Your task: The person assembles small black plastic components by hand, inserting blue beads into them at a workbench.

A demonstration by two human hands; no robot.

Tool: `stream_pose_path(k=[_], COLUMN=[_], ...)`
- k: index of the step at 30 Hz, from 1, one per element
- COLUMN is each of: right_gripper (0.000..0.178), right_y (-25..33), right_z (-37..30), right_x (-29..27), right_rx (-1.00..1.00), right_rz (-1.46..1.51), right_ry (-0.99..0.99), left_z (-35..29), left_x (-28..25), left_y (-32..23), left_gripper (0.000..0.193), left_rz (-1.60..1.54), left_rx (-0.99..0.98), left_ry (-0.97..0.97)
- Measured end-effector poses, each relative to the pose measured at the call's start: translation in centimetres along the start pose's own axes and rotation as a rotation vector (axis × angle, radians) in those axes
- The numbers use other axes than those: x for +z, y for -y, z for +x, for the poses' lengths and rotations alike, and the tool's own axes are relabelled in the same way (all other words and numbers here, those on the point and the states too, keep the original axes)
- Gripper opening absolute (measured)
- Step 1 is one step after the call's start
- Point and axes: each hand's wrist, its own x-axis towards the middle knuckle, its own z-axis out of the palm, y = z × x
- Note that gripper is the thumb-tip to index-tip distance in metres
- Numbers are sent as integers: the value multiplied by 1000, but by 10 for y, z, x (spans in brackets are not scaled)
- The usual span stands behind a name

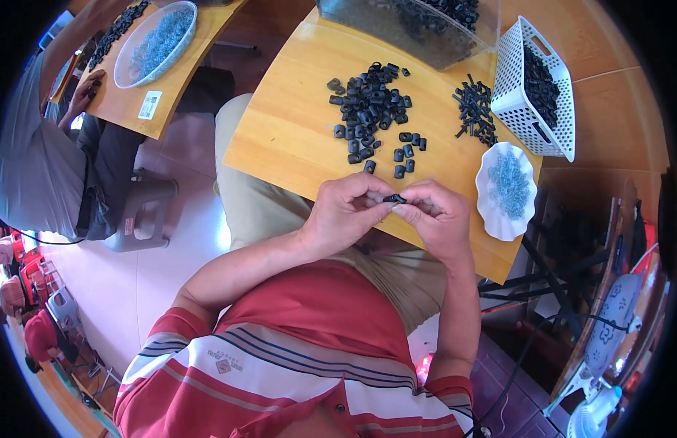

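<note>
My left hand (346,212) and my right hand (437,215) meet over the near edge of the wooden bench (295,131), and both are closed in a grip on one small black plastic part (394,198). The fingertips of each hand pinch one end of it, so only its middle shows between them. Its long axis lies about left to right across my view, one end toward each hand; I cannot tell which end is the front.

Just beyond my hands, on the bench, lies a loose heap of black ring-shaped pieces (371,109), spreading toward me in a few single ones. To the right of the heap is a smaller pile of thin black sticks (476,109), touching the foot of a white perforated plastic basket (508,80) that stands tilted and holds more black parts. Near my right hand, at the right edge of the bench, is a white dish with a wavy rim (486,193), with small pale blue pieces in its middle. At the far edge of the bench stands a clear plastic container (368,22) with dark parts inside.

Far to the left there is a second wooden bench (127,109), with a square white label stuck near its corner (149,105) and an oval clear tray of blue pieces (157,42). Another person's hand (86,91) rests at its edge.
</note>
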Motion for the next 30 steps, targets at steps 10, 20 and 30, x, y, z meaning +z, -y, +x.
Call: stream_pose_path(k=[10, 20, 30], right_gripper=[15, 16, 11], right_y=[9, 6, -17], right_z=[-1, -3, -12], right_x=[0, -5, 0], right_rx=[-51, -69, 64], right_rz=[-146, -210, 135], right_ry=[14, 53, 29], left_z=[-1, -4, -4], left_x=[-3, 0, 0], left_y=[0, -3, -2], left_gripper=[16, 15, 19], left_rz=[208, 353, 395], left_rx=[115, 106, 201], left_ry=[51, 27, 35])
